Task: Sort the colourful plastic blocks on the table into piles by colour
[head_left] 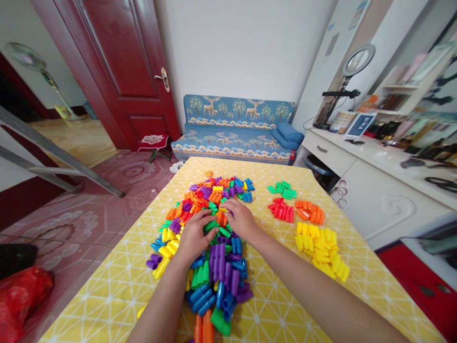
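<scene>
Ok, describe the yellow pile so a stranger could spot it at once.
Start with the table with the patterned cloth, in front of the blue sofa. On its right half, apart from the big mixed heap, lie four single-colour piles. The yellow pile is the largest of these and the nearest to the camera, just this side of the orange pile.

A blue sofa (233, 131) lines the white wall (243, 52).

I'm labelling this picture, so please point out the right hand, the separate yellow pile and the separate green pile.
Right hand (242, 220), head view: back of the hand.
Yellow pile (322, 246), head view: pieces near its middle.
Green pile (284, 191), head view: pieces near its middle.
</scene>
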Demonstrator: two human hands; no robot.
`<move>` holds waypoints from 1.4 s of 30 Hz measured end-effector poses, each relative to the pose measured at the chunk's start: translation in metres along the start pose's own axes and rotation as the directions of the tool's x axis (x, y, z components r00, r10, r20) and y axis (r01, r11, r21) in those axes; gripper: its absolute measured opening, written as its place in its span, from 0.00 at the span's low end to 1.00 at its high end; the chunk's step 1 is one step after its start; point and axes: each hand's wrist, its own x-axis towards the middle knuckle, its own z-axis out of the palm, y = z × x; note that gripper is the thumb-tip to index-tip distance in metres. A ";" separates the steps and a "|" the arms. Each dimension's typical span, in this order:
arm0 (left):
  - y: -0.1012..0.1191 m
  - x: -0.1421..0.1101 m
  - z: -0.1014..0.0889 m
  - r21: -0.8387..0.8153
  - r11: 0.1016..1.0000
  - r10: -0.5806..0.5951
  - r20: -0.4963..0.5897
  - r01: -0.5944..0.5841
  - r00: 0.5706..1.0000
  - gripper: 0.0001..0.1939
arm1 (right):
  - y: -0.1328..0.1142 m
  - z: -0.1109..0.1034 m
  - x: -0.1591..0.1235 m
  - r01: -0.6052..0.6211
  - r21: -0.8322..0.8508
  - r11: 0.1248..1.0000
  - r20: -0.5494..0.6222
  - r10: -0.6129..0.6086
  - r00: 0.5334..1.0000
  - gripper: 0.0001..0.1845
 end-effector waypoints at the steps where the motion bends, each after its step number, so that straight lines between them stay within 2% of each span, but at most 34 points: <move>1: 0.000 0.000 0.000 -0.003 1.000 0.001 -0.001 -0.001 1.000 0.14 | -0.004 0.002 0.004 -0.037 -0.066 0.997 0.016 0.038 0.999 0.20; 3: 0.000 0.000 0.000 -0.007 1.000 0.002 0.000 -0.002 1.000 0.13 | -0.011 0.005 0.011 -0.096 -0.209 0.973 0.066 0.112 0.992 0.20; 7: 0.000 0.000 0.000 0.001 1.000 -0.004 -0.001 0.004 1.000 0.13 | -0.019 0.009 0.020 -0.135 -0.420 0.898 0.162 0.221 0.962 0.21; 10: 0.000 -0.001 0.001 0.008 1.000 -0.013 -0.003 0.013 1.000 0.13 | -0.018 0.010 0.024 -0.154 -0.480 0.864 0.170 0.264 0.949 0.20; 14: 0.001 0.000 0.001 -0.001 1.000 -0.027 -0.016 0.027 1.000 0.14 | -0.014 0.009 0.024 -0.174 -0.465 0.868 0.117 0.255 0.960 0.21; 18: 0.003 0.000 0.000 -0.003 1.000 -0.027 -0.025 0.027 0.999 0.17 | -0.007 0.009 0.020 -0.236 -0.327 0.915 -0.004 0.248 0.969 0.15; 22: 0.002 0.000 0.000 0.006 1.000 -0.022 -0.022 0.022 1.000 0.20 | -0.005 0.008 0.009 -0.278 0.011 0.961 -0.156 0.276 0.948 0.09; 24: 0.002 0.000 0.000 0.011 1.000 -0.026 -0.024 0.026 0.999 0.21 | -0.011 0.006 0.000 -0.295 0.190 0.936 -0.152 0.325 0.933 0.07; 26: 0.001 0.000 0.000 0.014 1.000 -0.023 -0.019 0.023 1.000 0.21 | -0.021 0.004 -0.012 -0.343 0.373 0.862 -0.068 0.394 0.917 0.08; 29: 0.001 0.000 -0.001 0.012 1.000 -0.010 -0.002 0.010 1.000 0.19 | -0.036 -0.003 -0.035 -0.406 0.619 0.672 0.094 0.450 0.888 0.10; 32: 0.002 0.000 -0.001 0.017 1.000 -0.012 -0.005 0.012 1.000 0.18 | -0.044 -0.014 -0.060 -0.418 0.762 0.495 0.177 0.462 0.869 0.15; 34: 0.001 0.000 -0.001 0.021 1.000 -0.015 -0.006 0.015 1.000 0.18 | -0.042 -0.024 -0.078 -0.409 0.797 0.443 0.185 0.466 0.865 0.18; 36: 0.001 -0.001 0.000 0.025 1.000 -0.016 -0.001 0.016 1.000 0.17 | -0.036 -0.036 -0.097 -0.397 0.787 0.471 0.141 0.490 0.860 0.20; 39: 0.000 0.000 0.000 0.033 0.999 -0.013 0.009 0.013 1.000 0.16 | -0.019 -0.058 -0.124 -0.385 0.723 0.574 0.016 0.543 0.839 0.21; 42: -0.001 0.000 0.000 0.040 0.999 -0.005 0.011 0.005 1.000 0.16 | 0.010 -0.087 -0.151 -0.388 0.649 0.655 -0.149 0.609 0.779 0.21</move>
